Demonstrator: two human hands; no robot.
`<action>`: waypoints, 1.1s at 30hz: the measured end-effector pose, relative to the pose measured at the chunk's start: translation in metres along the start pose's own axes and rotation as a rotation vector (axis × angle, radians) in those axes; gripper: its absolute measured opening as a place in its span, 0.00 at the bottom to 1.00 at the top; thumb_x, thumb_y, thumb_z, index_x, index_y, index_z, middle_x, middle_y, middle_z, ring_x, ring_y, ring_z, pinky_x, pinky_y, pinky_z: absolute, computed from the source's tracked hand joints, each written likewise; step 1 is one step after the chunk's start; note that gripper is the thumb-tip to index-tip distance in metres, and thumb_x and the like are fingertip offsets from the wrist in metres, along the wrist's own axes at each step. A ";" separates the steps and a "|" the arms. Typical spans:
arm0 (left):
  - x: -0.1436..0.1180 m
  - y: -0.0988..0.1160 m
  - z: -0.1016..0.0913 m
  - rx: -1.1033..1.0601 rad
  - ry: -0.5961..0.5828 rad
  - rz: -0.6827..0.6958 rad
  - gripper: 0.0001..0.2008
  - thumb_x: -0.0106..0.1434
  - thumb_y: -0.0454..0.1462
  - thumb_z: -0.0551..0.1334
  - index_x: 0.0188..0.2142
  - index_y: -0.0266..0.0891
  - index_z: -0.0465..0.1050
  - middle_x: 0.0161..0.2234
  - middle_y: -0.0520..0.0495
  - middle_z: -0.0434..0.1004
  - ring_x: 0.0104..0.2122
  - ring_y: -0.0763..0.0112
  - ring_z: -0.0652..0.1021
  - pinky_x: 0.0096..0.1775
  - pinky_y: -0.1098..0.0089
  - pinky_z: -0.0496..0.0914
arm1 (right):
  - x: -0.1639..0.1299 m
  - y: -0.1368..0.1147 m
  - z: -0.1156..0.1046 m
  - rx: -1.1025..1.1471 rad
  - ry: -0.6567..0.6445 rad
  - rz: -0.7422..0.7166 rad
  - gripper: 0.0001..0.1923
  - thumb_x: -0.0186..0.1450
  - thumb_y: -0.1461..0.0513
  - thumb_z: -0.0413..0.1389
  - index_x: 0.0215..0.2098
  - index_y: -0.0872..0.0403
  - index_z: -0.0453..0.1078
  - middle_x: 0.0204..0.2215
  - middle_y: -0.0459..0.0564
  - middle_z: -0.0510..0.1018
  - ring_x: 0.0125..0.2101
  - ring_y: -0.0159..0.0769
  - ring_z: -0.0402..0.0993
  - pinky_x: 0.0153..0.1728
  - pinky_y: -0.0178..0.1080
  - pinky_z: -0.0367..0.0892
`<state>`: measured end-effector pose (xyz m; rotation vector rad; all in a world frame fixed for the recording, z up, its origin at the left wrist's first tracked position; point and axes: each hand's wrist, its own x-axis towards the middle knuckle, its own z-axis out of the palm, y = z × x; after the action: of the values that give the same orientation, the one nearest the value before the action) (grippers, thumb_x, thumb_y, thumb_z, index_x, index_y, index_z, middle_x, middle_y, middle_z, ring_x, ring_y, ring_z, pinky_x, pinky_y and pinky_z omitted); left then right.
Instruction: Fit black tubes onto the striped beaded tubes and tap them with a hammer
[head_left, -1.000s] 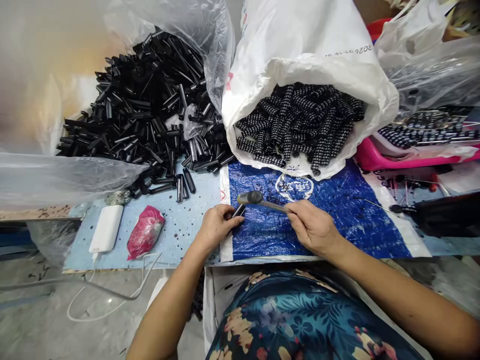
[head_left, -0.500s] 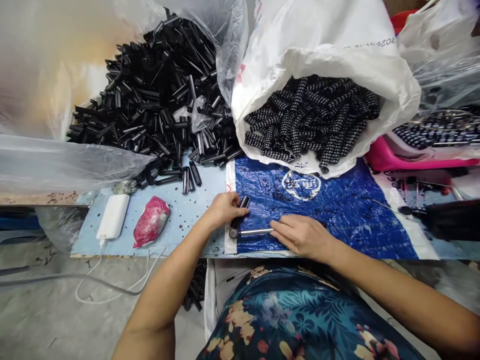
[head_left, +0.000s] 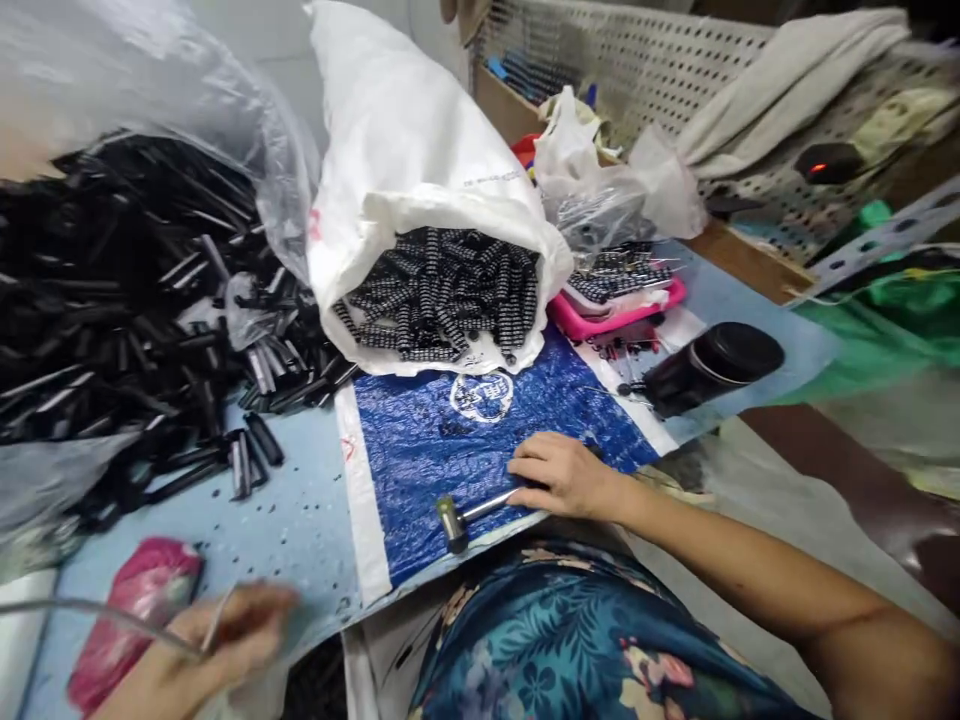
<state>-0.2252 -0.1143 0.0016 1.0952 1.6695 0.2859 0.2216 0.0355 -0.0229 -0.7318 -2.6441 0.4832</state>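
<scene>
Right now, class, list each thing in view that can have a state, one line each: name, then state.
Small metal hammer: lying flat on the blue woven sheet, handle under the right hand.
White woven sack: open, patterned tubes inside.
Clear plastic bag: open, black tubes spilling out.
Left hand: blurred, grip unclear.

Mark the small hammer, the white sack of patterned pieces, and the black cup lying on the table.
small hammer (head_left: 452, 522), head view, on its metal head.
white sack (head_left: 405, 130), head view, on its upper outer wall.
black cup (head_left: 712, 365), head view, on its side near the rim.
</scene>
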 end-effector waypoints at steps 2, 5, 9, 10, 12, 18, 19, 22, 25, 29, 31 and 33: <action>0.023 0.034 0.011 -0.059 0.385 0.073 0.26 0.48 0.60 0.63 0.31 0.42 0.77 0.25 0.45 0.75 0.28 0.61 0.75 0.31 0.66 0.72 | 0.024 0.005 0.000 0.090 0.038 -0.007 0.14 0.73 0.53 0.54 0.44 0.56 0.72 0.34 0.51 0.75 0.35 0.35 0.71 0.39 0.39 0.65; 0.074 0.063 0.012 -0.011 0.796 0.126 0.21 0.53 0.55 0.59 0.30 0.40 0.70 0.26 0.46 0.72 0.27 0.65 0.73 0.30 0.69 0.68 | 0.073 0.023 0.001 0.108 0.214 0.010 0.11 0.74 0.59 0.50 0.44 0.57 0.72 0.35 0.51 0.77 0.35 0.35 0.72 0.40 0.38 0.66; 0.115 0.060 -0.010 0.064 0.994 -0.016 0.14 0.60 0.45 0.51 0.36 0.38 0.66 0.29 0.45 0.73 0.29 0.67 0.73 0.35 0.69 0.68 | 0.136 0.056 0.006 -0.218 0.196 0.108 0.13 0.74 0.62 0.46 0.47 0.58 0.71 0.41 0.55 0.77 0.42 0.40 0.71 0.45 0.41 0.64; 0.118 0.056 -0.016 0.110 1.020 -0.051 0.14 0.62 0.45 0.50 0.37 0.37 0.66 0.31 0.44 0.73 0.31 0.66 0.73 0.36 0.68 0.68 | 0.149 0.062 0.009 -0.314 0.115 0.143 0.12 0.73 0.62 0.47 0.47 0.58 0.71 0.40 0.55 0.77 0.42 0.42 0.70 0.45 0.41 0.63; 0.121 0.050 -0.025 0.210 1.028 -0.106 0.15 0.63 0.46 0.51 0.35 0.37 0.68 0.32 0.42 0.74 0.35 0.62 0.74 0.40 0.66 0.67 | 0.168 0.070 0.019 -0.432 -0.023 0.186 0.09 0.71 0.63 0.51 0.45 0.58 0.70 0.37 0.56 0.77 0.41 0.45 0.68 0.41 0.42 0.61; 0.143 0.043 -0.035 0.391 0.888 -0.253 0.15 0.58 0.48 0.61 0.28 0.38 0.71 0.33 0.37 0.75 0.37 0.53 0.75 0.39 0.62 0.65 | 0.176 0.079 0.031 -0.437 -0.068 0.083 0.09 0.71 0.63 0.51 0.45 0.59 0.70 0.38 0.58 0.76 0.41 0.46 0.68 0.40 0.43 0.57; 0.146 0.042 -0.037 0.391 0.878 -0.264 0.14 0.58 0.48 0.61 0.29 0.39 0.71 0.32 0.38 0.75 0.37 0.53 0.75 0.38 0.63 0.64 | 0.171 0.079 0.027 -0.403 -0.032 0.048 0.10 0.71 0.63 0.51 0.47 0.59 0.70 0.40 0.58 0.76 0.42 0.46 0.69 0.41 0.44 0.58; 0.145 0.040 -0.042 0.370 0.857 -0.264 0.11 0.59 0.44 0.59 0.27 0.39 0.70 0.28 0.42 0.74 0.33 0.57 0.75 0.35 0.64 0.63 | 0.149 0.071 0.011 -0.145 0.145 -0.020 0.13 0.71 0.61 0.52 0.50 0.59 0.69 0.44 0.57 0.76 0.43 0.43 0.71 0.45 0.44 0.63; 0.132 0.038 -0.039 0.318 0.963 -0.203 0.11 0.60 0.43 0.56 0.29 0.39 0.70 0.28 0.44 0.73 0.33 0.59 0.74 0.34 0.64 0.64 | 0.123 0.048 0.001 0.260 0.342 0.108 0.12 0.69 0.56 0.57 0.47 0.55 0.71 0.39 0.52 0.76 0.38 0.38 0.72 0.42 0.42 0.67; 0.109 0.048 -0.009 -0.201 1.207 0.114 0.15 0.56 0.41 0.59 0.42 0.38 0.72 0.27 0.51 0.72 0.27 0.68 0.74 0.32 0.69 0.68 | 0.105 0.011 0.010 0.898 0.470 0.578 0.21 0.64 0.45 0.61 0.38 0.54 0.73 0.32 0.48 0.74 0.31 0.34 0.68 0.34 0.37 0.67; 0.099 0.062 0.015 -0.443 1.165 0.181 0.17 0.54 0.42 0.63 0.43 0.37 0.73 0.23 0.53 0.70 0.22 0.72 0.71 0.28 0.72 0.66 | 0.103 -0.007 0.016 1.270 0.430 0.774 0.27 0.63 0.40 0.58 0.37 0.55 0.71 0.32 0.49 0.73 0.31 0.34 0.69 0.33 0.37 0.68; 0.091 0.079 0.041 -0.649 1.114 0.212 0.17 0.49 0.41 0.68 0.38 0.36 0.75 0.22 0.55 0.68 0.21 0.76 0.68 0.26 0.74 0.63 | 0.102 -0.023 0.019 1.581 0.348 0.905 0.29 0.62 0.38 0.57 0.38 0.55 0.70 0.31 0.48 0.72 0.27 0.31 0.67 0.28 0.35 0.66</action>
<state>-0.1500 -0.0135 -0.0210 0.5934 2.1131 1.6818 0.1215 0.0682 -0.0055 -1.0975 -0.8176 1.9881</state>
